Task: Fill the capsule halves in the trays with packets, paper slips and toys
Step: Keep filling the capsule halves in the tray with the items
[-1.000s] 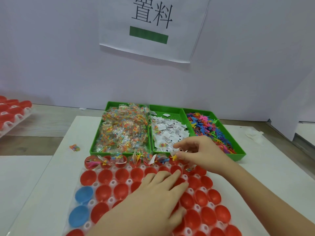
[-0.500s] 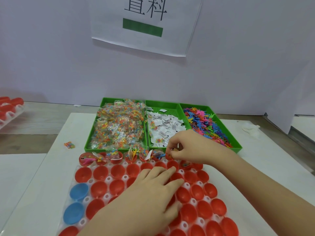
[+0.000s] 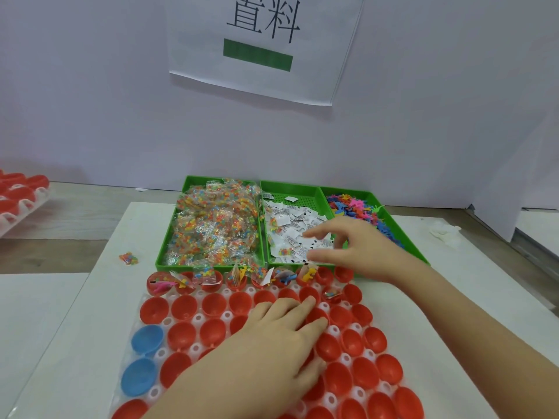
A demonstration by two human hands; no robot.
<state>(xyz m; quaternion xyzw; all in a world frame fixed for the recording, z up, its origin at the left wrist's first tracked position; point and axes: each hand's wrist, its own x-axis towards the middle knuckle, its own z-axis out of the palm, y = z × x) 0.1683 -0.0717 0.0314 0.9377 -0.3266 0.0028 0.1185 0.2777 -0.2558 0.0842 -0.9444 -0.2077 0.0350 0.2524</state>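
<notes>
Head view: I note left hand (image 3: 267, 343) flat, fingers straight, on capsule tray (image 3: 197, 317); right hand (image 3: 363, 247) spread wide over paper slips (image 3: 298, 219).

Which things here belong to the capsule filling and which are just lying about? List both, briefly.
Job: capsule tray, packet bin, slip bin, toy bin, left hand pressing the tray, right hand over the slips.
Lying about: stray packet on the table, crumpled tissue, wall sign.
</notes>
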